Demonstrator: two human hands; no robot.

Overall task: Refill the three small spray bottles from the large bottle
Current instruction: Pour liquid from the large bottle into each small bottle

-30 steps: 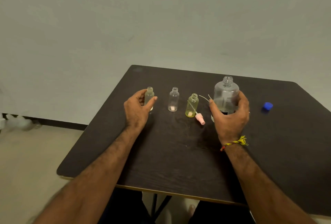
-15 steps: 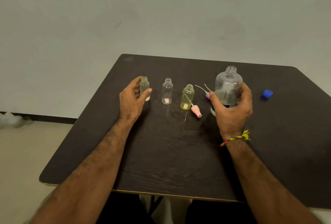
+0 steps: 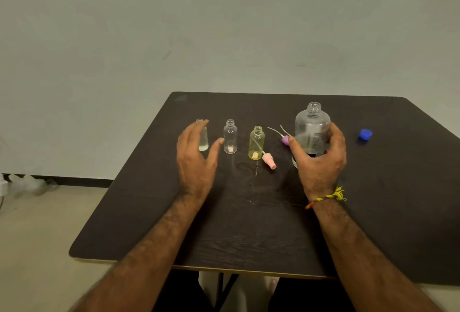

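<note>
Head view: right hand [image 3: 319, 162] grips large bottle [image 3: 312, 129]; left hand [image 3: 196, 159] spread.

Three uncapped small bottles stand in a row across the dark surface [image 3: 249, 224]: the leftmost bottle [image 3: 203, 137] partly behind the left hand [image 3: 196, 159], the clear middle bottle [image 3: 230, 136], and the yellow bottle [image 3: 256, 142], with narrow gaps between them. At the yellow bottle's 4 o'clock lies a pink spray cap [image 3: 269, 160]; a purple spray cap [image 3: 285, 139] blocks the gap toward the large bottle [image 3: 312, 129]. A blue cap [image 3: 365, 134] sits well apart at the large bottle's 3 o'clock. The near half lies open
</note>
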